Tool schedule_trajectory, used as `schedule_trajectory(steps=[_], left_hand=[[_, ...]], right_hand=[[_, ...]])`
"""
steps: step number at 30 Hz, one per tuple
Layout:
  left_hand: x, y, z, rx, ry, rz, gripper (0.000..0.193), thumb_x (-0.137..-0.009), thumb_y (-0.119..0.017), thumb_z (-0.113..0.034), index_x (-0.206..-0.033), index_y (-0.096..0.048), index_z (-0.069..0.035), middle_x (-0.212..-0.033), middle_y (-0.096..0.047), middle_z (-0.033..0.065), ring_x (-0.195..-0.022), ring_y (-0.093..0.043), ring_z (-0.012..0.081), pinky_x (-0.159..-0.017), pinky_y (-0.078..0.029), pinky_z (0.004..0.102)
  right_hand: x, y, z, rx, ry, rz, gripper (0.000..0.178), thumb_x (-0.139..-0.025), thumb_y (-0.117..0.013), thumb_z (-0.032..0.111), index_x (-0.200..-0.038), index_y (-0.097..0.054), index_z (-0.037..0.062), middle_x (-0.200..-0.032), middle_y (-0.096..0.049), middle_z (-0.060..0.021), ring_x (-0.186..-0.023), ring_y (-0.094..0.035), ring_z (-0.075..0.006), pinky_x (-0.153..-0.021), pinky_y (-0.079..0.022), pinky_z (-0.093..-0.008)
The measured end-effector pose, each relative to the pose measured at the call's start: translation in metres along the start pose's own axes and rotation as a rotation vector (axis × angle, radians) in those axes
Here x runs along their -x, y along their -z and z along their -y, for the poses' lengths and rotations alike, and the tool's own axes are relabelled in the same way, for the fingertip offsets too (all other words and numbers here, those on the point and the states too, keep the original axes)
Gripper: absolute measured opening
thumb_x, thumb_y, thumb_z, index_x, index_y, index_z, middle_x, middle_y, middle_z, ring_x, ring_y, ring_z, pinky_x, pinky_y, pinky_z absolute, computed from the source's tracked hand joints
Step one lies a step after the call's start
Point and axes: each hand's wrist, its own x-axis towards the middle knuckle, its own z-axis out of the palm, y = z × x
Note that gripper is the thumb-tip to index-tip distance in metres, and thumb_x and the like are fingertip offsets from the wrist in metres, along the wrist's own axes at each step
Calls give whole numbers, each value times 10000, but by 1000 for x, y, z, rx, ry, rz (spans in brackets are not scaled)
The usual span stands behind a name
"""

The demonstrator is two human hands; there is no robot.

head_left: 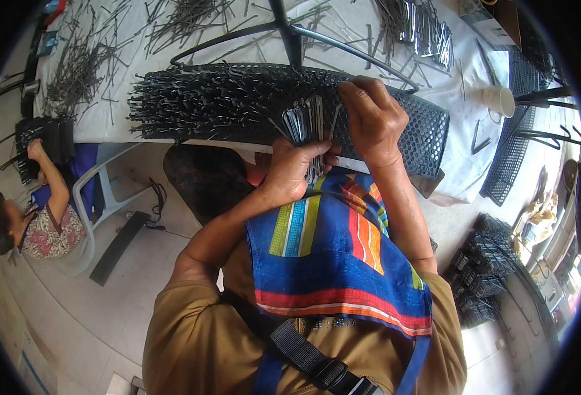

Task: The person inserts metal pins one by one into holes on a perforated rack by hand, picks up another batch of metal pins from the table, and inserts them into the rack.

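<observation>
I see my left hand [290, 172] holding a bunch of thin metal pins [305, 122]. Its grip is tight around their low ends. The pins are long and stand up like a fan, pointing to 12 o'clock. My right hand [373, 118] sits just at 3 o'clock from them, its fingers pinched on one pin at the black mesh panel [422, 135]. The panel lies long from 9 to 3 o'clock on the table [109, 122], with many pins stuck in it. A paper cup [499, 101] stands at 3 o'clock.
</observation>
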Motion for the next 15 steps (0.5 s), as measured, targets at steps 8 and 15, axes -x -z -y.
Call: schedule_trajectory(steps=[8,15], left_hand=[[-7,6,8,102,-17,89,143,-820,-614,0,-962,-612,-16,-785,-664,111,-637,-627,181,-564,-489,298],[-4,7,7,108,25,207,186,-825,-585,0,-1010,-595,9,-814,-653,126,-679,-627,202,-610,-510,313]], right_hand=[[4,13,2,132,54,156,338,-711,-623,29,-1021,-690,145,-1024,-622,-55,-724,-628,-218,-627,-497,-322],[27,23,12,-449,-363,131,274,-748,-676,-20,-1011,-671,57,-876,-644,-85,-605,-573,-104,-499,-422,-215]])
